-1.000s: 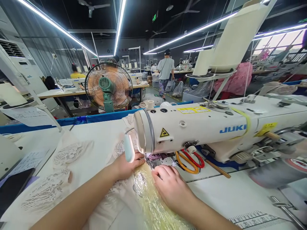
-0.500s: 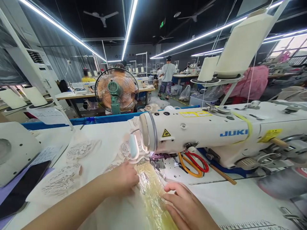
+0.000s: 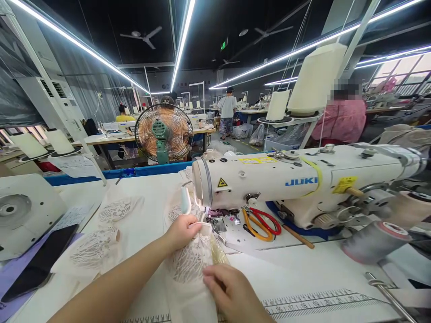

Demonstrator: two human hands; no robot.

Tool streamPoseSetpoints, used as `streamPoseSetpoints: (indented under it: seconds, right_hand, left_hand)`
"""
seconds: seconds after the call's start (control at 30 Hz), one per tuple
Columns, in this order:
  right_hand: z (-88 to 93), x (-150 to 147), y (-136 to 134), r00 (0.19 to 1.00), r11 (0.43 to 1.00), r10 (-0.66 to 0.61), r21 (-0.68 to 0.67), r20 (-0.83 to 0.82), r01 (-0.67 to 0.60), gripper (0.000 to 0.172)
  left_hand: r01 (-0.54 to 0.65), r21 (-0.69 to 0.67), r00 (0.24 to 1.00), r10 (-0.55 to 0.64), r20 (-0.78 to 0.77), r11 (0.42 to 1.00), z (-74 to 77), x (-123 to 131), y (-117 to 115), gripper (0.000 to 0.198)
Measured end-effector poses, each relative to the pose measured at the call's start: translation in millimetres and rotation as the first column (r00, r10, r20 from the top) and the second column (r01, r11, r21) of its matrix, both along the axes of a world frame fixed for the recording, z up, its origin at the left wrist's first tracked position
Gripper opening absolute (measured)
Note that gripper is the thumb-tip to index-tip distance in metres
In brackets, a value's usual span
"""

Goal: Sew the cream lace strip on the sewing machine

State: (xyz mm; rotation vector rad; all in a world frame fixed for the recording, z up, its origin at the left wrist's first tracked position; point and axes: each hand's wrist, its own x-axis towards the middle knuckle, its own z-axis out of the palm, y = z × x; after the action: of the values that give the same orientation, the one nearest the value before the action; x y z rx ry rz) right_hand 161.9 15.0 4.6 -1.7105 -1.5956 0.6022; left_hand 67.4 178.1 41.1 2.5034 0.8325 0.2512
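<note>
My left hand (image 3: 183, 231) has thumb and fingers closed on the cream lace fabric (image 3: 193, 264), just in front of the sewing machine's needle area. Lower down, my right hand (image 3: 234, 289) is closed with curled fingers at the right edge of the same fabric. A strip of shiny yellowish film (image 3: 218, 252) shows partly from under the lace, between the hands and the machine. The white sewing machine (image 3: 262, 179) reaches in from the right; its needle is too small to make out. More of the lace lies behind my left hand.
Orange-handled and red-handled scissors (image 3: 257, 229) lie on the machine bed, with a wooden-handled tool (image 3: 299, 237) beside them. Lace pieces (image 3: 90, 251) and a black phone (image 3: 40, 264) are at left. Thread cones (image 3: 375, 242) stand at right; a printed ruler (image 3: 303, 303) runs along the front.
The lace now lies over the yellowish film, which was widely exposed before. My right hand has closed at the fabric's edge. The view has shifted slightly right.
</note>
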Motion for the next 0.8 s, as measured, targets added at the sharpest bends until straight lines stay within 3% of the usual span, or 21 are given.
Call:
streamPoseSetpoints:
  seconds: [0.1,0.2,0.37,0.8]
  right_hand:
    - [1.6,9,-1,0.989,0.993,-0.109,-0.042,0.101,0.114,0.031]
    - [-0.6,17,-5,0.983,0.990,-0.114,-0.068,0.145,0.125,0.028]
    - [-0.8,21,-5,0.955,0.980,-0.105,-0.136,0.276,0.147,0.038]
    - [3.4,31,11,0.932,0.971,-0.069,-0.190,0.356,0.144,0.037]
  left_hand:
    - [0.004,0.131,0.997,0.006,-0.075,0.991,-9.9,-2,-1,0.014]
    - [0.101,0.222,0.978,-0.057,-0.199,0.970,-15.0,-3,-5,0.020]
    - [0.205,0.311,0.935,-0.092,-0.342,0.928,-18.3,2,-9,0.030]
    - [0.183,0.363,0.923,-0.033,-0.382,0.914,-16.0,15,-6,0.031]
